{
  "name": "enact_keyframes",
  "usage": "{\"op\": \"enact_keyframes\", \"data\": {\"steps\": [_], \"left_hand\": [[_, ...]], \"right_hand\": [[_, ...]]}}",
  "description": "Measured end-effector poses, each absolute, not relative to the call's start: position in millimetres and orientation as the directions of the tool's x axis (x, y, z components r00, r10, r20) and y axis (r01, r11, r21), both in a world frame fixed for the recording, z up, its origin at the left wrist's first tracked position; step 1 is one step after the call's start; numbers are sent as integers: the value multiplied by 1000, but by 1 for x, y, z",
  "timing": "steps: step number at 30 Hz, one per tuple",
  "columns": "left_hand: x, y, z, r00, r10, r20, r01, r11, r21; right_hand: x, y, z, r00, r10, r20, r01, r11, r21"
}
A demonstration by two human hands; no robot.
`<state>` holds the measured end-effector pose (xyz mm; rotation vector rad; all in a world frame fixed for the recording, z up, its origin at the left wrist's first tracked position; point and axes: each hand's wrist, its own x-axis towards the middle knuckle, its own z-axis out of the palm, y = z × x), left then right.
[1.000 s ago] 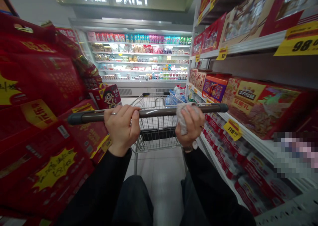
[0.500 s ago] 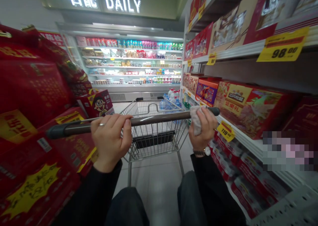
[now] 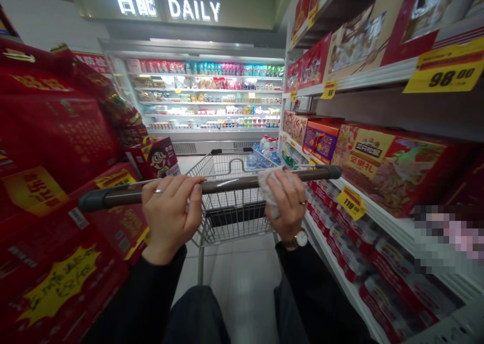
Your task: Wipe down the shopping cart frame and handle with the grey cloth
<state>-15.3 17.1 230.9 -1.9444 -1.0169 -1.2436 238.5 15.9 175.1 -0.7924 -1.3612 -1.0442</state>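
Note:
My left hand [image 3: 172, 215] is wrapped round the dark handle bar [image 3: 227, 183] of a wire shopping cart [image 3: 227, 192], left of the bar's middle; a ring shows on one finger. My right hand [image 3: 287, 205] presses a crumpled whitish cloth [image 3: 269, 190] round the same bar, right of the middle, and wears a wristwatch. The cart basket stretches ahead of me down the aisle and looks empty. My dark sleeves and knees fill the lower part of the view.
Stacked red gift boxes [image 3: 56, 182] crowd the left side. Shelves [image 3: 378, 218] on the right hold boxed goods with yellow price tags. A lit refrigerated case [image 3: 212, 97] stands at the aisle's end under a "DAILY" sign. Water bottles [image 3: 264, 150] sit near the cart's front right.
My right hand with the cloth has slid left along the handle bar, from near its right end toward the middle. My left hand has kept its grip.

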Motion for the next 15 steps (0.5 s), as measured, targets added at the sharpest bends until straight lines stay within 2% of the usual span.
{"op": "enact_keyframes", "data": {"steps": [5, 8, 12, 15], "left_hand": [[-10, 18, 229, 231, 253, 939, 850, -522, -68], [-4, 18, 227, 210, 252, 945, 854, -518, -52], [-2, 19, 226, 209, 251, 945, 853, -520, -51], [-8, 20, 227, 231, 238, 943, 845, -530, -73]], "right_hand": [[305, 10, 184, 148, -157, 977, 969, 219, -112], [289, 13, 186, 222, -215, 951, 952, 260, -163], [225, 18, 181, 175, -178, 968, 908, 410, -89], [199, 16, 177, -59, -105, 993, 869, 483, 103]]}}
